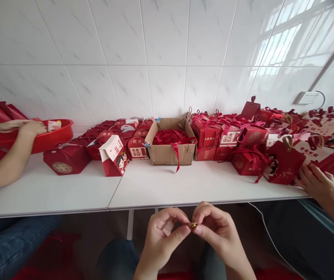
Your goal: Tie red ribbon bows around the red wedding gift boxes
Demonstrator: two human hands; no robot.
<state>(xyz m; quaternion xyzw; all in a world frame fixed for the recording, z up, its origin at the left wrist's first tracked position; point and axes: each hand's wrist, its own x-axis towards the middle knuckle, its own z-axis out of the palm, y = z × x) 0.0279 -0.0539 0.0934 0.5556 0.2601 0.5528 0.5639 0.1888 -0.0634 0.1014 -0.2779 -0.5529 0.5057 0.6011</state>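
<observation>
Below the edge of the white table (pixel 184 182), over the person's lap, a tiny gold piece (pixel 194 225) sits pinched between both hands; it is too small to tell its long axis or which way it points. The left hand (pixel 162 233) and the right hand (pixel 215 229) meet fingertip to fingertip, thumbs and forefingers closed on it, other fingers curled in loosely.

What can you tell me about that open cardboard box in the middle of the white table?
The brown cardboard box stands upright near the tiled wall, its four flaps folded outward. It holds a loose heap of red ribbon, one strand trailing over the front wall. Red gift boxes crowd both sides, some seemingly touching it. No hand touches it.
</observation>
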